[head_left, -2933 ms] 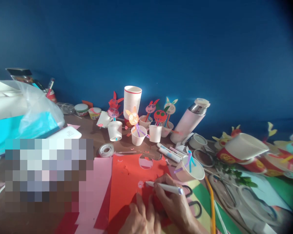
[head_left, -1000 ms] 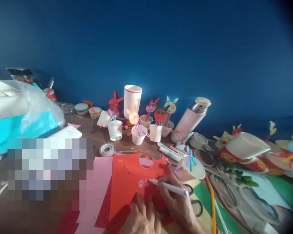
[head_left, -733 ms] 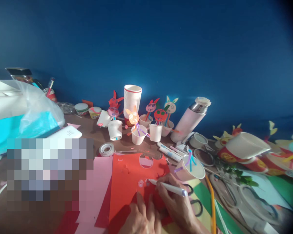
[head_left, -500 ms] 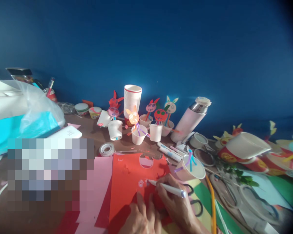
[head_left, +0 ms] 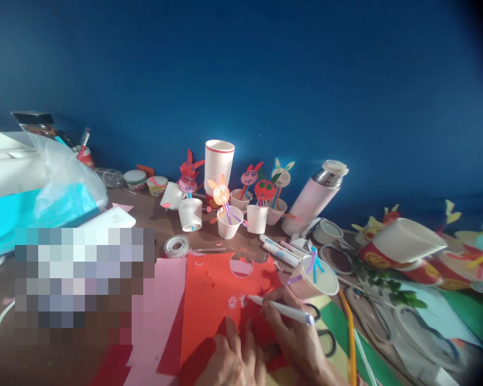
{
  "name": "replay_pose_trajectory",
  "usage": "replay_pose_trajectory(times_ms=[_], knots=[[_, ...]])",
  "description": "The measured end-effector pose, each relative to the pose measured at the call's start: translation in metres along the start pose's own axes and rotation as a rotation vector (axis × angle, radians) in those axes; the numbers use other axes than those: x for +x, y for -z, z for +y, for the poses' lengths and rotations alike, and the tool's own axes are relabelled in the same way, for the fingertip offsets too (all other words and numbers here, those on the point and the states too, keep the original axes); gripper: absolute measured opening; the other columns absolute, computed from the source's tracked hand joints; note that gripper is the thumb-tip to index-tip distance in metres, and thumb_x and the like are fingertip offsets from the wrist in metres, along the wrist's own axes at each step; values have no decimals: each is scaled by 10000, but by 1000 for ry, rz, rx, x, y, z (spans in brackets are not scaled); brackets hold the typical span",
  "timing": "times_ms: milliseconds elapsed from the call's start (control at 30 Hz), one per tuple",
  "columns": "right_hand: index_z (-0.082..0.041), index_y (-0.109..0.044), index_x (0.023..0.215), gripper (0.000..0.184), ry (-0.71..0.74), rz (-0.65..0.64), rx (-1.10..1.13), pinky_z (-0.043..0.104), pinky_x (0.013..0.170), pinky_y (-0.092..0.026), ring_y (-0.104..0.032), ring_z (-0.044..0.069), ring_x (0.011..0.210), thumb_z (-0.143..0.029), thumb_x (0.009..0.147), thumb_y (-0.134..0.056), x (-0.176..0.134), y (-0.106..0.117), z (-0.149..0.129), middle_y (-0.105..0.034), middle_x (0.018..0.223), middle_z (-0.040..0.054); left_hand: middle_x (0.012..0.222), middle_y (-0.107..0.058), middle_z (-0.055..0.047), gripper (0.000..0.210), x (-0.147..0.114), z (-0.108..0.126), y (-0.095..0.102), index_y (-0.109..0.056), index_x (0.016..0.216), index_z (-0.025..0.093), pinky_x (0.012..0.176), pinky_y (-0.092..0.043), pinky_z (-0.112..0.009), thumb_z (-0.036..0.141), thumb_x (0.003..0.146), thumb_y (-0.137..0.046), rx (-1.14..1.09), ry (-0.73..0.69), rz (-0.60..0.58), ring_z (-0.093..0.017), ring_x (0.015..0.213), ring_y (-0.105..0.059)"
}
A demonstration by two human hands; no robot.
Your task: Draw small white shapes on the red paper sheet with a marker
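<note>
Brown surface [head_left: 153,222] against blue wall [head_left: 265,80]; paper cups [head_left: 219,161] at 12 o'clock; right hand [head_left: 293,332] grips pen [head_left: 282,309], left hand [head_left: 231,359] flat on red paper [head_left: 209,300].

This looks like a craft corner in a home or classroom, set against a plain deep-blue wall [head_left: 306,80]. The brown table [head_left: 148,217] is crowded with handicraft supplies: a tall stack of white paper cups [head_left: 219,163], small paper cups holding paper animal faces on sticks [head_left: 264,191], a roll of clear tape [head_left: 176,246], white marker pens [head_left: 280,255], and overlapping sheets of red and pink craft paper [head_left: 209,300]. A pink steel flask [head_left: 316,197] leans among them.
</note>
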State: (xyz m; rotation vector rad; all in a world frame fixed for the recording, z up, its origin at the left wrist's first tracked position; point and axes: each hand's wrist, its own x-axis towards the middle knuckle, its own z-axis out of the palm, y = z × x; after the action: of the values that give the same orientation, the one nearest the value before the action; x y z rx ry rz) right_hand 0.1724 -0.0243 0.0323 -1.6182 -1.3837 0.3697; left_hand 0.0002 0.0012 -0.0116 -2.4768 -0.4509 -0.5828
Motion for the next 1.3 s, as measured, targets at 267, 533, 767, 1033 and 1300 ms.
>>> replay_pose_trajectory(times_ms=[267,533,767,1033,1300], knots=[[-187,-610,709,255,-22,-12,-31,172,469,-439,-582,110,485,-299,923,-530,-1,-1,-1,-637,566,-20,1014,-759,-1,159,6,-3,6,-678,929,236,561,-448,-423,377,858,-697,-2,17,-1,-308,814,-734],[-192,-593,685,252,-6,-23,-61,175,484,-476,-595,114,469,-292,907,-532,2,-1,-5,-652,559,-10,1018,-760,11,175,6,-4,10,-687,942,240,564,-426,-418,407,895,-663,19,-1,-15,-299,817,-732],[-195,-590,682,249,6,-22,-40,172,449,-460,-573,109,445,-291,904,-534,3,1,-10,-646,545,-14,999,-759,-6,169,5,-1,4,-665,926,229,559,-407,-442,390,879,-674,2,14,12,-322,801,-730],[-198,-592,714,250,-20,11,-35,189,481,-421,-564,114,503,-295,936,-529,0,1,1,-620,569,-32,1032,-759,5,234,4,-2,7,-678,952,232,558,-442,-424,442,855,-716,-7,18,-23,-306,827,-737],[-202,-561,676,257,20,-8,-59,186,461,-417,-557,108,473,-275,917,-510,2,3,-5,-612,548,-28,1009,-753,-27,149,2,0,3,-663,940,215,550,-418,-443,354,933,-611,1,-7,-1,-321,810,-731]])
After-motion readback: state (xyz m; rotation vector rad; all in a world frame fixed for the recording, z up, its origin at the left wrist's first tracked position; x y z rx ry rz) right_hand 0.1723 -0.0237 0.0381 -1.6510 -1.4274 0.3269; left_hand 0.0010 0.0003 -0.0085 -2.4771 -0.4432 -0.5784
